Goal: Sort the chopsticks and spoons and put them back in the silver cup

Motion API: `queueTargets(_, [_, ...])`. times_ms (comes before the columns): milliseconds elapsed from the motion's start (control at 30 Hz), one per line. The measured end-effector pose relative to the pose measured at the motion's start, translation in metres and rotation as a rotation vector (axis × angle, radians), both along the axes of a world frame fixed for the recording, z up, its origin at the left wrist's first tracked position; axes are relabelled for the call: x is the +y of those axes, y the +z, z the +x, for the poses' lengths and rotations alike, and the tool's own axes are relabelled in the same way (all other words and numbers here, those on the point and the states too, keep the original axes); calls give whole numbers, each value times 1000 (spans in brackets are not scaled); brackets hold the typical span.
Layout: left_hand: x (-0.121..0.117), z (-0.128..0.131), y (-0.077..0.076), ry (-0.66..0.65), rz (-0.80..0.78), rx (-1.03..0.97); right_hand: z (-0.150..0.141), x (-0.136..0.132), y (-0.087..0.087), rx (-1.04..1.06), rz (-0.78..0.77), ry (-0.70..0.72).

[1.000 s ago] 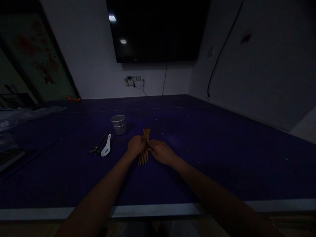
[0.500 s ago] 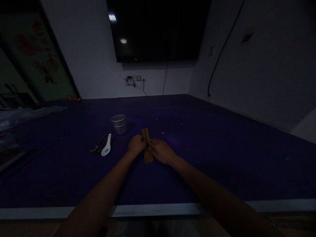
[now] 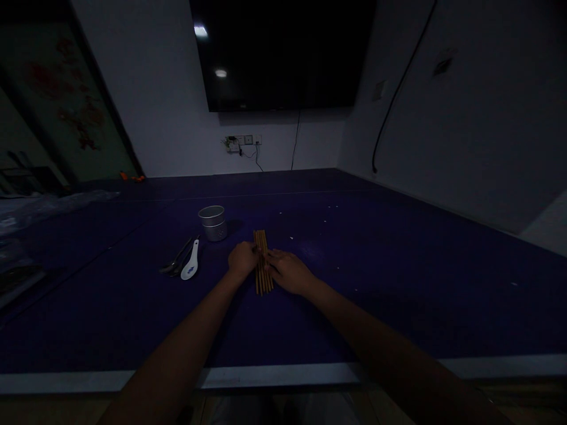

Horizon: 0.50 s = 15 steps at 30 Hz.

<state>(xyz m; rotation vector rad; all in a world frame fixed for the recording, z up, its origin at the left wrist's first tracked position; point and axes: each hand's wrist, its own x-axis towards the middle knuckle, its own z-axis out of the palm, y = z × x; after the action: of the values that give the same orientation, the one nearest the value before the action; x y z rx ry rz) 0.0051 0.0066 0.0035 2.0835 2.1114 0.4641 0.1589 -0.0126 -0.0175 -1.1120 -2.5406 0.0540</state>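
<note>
A bundle of brown chopsticks (image 3: 264,283) lies on the dark blue tabletop, pointing away from me. My left hand (image 3: 243,258) is closed with its fingertips gripping the left side of the bundle near its middle. From the other side, my right hand (image 3: 290,271) presses its fingers and thumb against the chopsticks, so both hands hold them between them. Fingertips hide the middle of the bundle. To the left rest a white ceramic spoon (image 3: 190,268) and darker metal spoons (image 3: 170,267). A grey metal cup (image 3: 214,224) with holes low in its side stands upright behind them.
Crumpled clear plastic (image 3: 57,203) lies at the far left of the table (image 3: 398,283). Small white scraps are scattered right of centre. Behind are a wall with sockets (image 3: 248,140) and a mounted television (image 3: 287,53). A pale strip (image 3: 274,374) marks the front edge.
The near ends of the chopsticks swung right, then slightly back left, while their far ends shifted a little left. Both hands stay on the bundle; cup and spoons have not moved.
</note>
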Motion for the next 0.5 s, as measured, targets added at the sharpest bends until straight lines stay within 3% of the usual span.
queueTargets(500, [0, 3, -2, 36, 7, 16, 1, -7, 4, 9, 4, 12])
